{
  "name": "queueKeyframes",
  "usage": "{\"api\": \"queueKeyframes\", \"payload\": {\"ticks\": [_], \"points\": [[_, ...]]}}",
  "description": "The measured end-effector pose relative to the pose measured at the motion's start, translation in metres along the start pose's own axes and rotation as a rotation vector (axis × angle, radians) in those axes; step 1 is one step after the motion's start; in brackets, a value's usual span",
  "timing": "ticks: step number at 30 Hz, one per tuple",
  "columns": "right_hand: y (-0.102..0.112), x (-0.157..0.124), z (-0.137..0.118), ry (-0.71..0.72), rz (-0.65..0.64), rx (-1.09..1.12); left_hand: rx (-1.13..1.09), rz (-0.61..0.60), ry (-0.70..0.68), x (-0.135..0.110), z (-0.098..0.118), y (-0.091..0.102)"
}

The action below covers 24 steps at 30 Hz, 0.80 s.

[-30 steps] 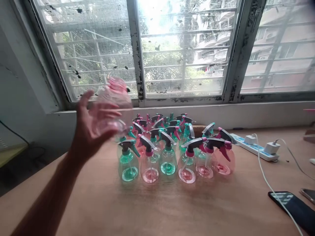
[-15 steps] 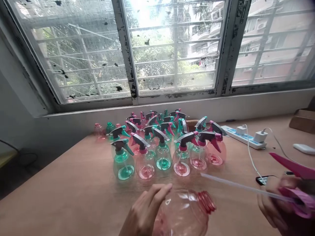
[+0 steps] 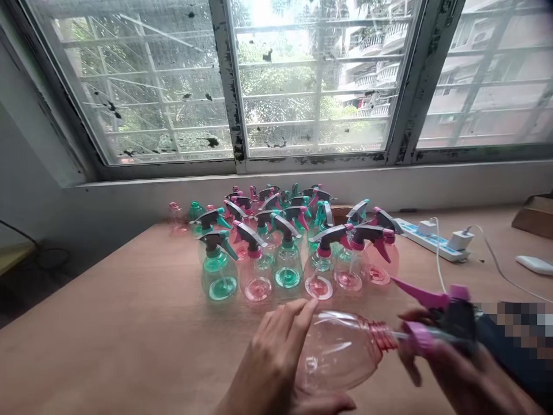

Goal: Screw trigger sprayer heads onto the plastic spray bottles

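Note:
A clear pink bottle [image 3: 341, 351] lies tilted on its side above the front of the table, its threaded neck pointing right. My left hand [image 3: 276, 351] is wrapped round the bottle's base end. In my right hand [image 3: 449, 369] is a spray trigger head [image 3: 453, 314] with a pink collar and lever and a dark body. Its collar sits a little to the right of the neck, apart from the threads. The straw runs into the bottle's mouth; most of its length inside is hard to make out.
Several assembled pink and green spray bottles [image 3: 287, 268] stand in rows beyond my hands. Bottles without heads [image 3: 176, 218] are at the far left by the wall. A power strip [image 3: 432, 239] with chargers and cables, a white mouse-like object [image 3: 534, 265] and a cardboard box [image 3: 533, 214] lie to the right.
My right hand has moved left with the spray head, and its straw has gone into the bottle's neck. The bottle, still in my left hand, has shifted slightly right and up.

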State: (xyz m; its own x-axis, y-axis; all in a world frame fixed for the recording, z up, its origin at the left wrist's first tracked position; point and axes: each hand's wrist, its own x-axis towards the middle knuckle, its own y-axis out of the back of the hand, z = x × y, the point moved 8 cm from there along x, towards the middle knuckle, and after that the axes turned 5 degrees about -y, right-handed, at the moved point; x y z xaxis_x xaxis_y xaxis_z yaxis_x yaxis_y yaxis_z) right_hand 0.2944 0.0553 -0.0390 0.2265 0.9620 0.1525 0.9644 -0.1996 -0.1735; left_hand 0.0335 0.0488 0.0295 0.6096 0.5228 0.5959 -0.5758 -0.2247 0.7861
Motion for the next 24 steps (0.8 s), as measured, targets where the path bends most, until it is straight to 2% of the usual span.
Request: {"api": "queueKeyframes", "payload": {"ticks": [3, 7, 12, 17, 24], "points": [[-0.047, -0.006, 0.019, -0.165, -0.140, -0.001, 0.067, -0.022, 0.023, -0.010, -0.006, -0.012], [-0.075, -0.015, 0.038, -0.305, -0.238, 0.040, 0.175, -0.042, -0.017, -0.016, -0.007, -0.009], [-0.086, -0.021, 0.037, -0.252, -0.294, 0.011, 0.174, 0.008, 0.035, -0.003, -0.003, 0.008], [-0.085, -0.023, 0.042, -0.264, -0.296, 0.021, 0.128, -0.045, -0.054, 0.002, 0.004, -0.001], [-0.093, -0.025, 0.039, -0.269, -0.368, 0.071, -0.066, -0.029, 0.024, 0.002, -0.008, 0.000]]}}
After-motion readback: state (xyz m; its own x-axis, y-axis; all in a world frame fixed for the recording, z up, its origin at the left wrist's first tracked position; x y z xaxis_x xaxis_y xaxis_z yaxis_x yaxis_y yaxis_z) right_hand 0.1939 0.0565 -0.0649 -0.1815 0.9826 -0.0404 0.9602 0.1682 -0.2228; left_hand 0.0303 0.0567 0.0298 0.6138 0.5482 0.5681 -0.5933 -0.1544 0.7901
